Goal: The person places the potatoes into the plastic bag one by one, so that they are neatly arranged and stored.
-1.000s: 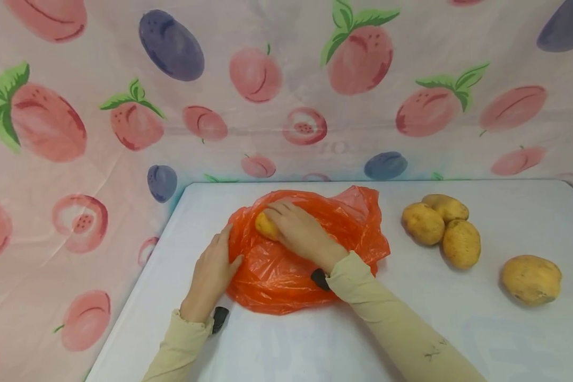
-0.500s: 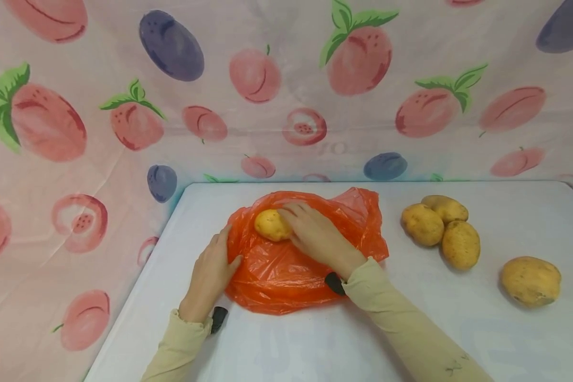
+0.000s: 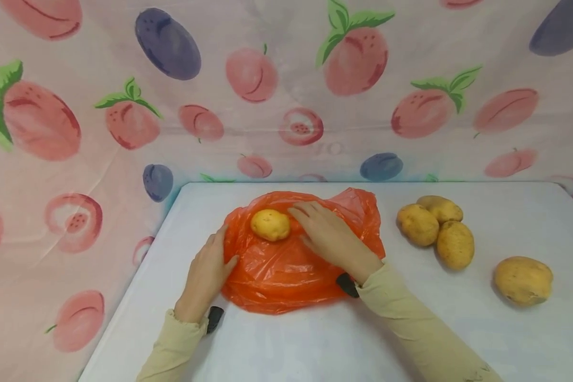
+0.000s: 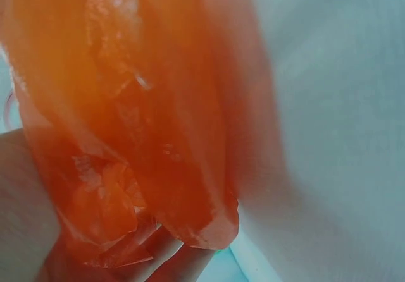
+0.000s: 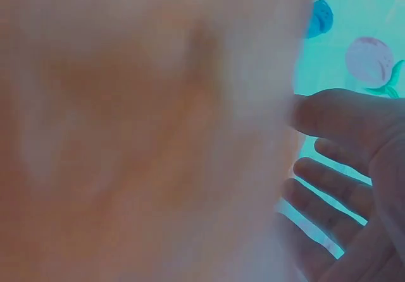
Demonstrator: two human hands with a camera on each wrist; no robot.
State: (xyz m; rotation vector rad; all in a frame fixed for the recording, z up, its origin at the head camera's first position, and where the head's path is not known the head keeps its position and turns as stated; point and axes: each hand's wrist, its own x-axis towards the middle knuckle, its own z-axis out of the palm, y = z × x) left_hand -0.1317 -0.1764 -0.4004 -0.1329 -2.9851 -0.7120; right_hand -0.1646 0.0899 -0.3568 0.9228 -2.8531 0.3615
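A yellow potato [image 3: 270, 225] lies on the spread orange plastic bag [image 3: 272, 270], near its back left. My left hand [image 3: 203, 273] holds the bag's left side, thumb over the edge and fingers along the outside. In the left wrist view, orange film [image 4: 158, 117] covers part of the fingers. Over the right part of the bag is my right hand [image 3: 336, 233], its fingertips just right of the potato with a small gap between them. The right wrist view shows that hand's fingers [image 5: 329, 184] apart and holding nothing; a blur hides much of that view.
Three potatoes [image 3: 454, 245] sit together on the white table [image 3: 305, 345], right of the bag. A larger potato [image 3: 523, 281] lies alone farther right. A fruit-print cloth [image 3: 344, 138] hangs behind the table and down its left side.
My right hand has let go of the potato and moved right, away from it. The potato stays on the bag, now fully in sight. My left hand has kept its place.
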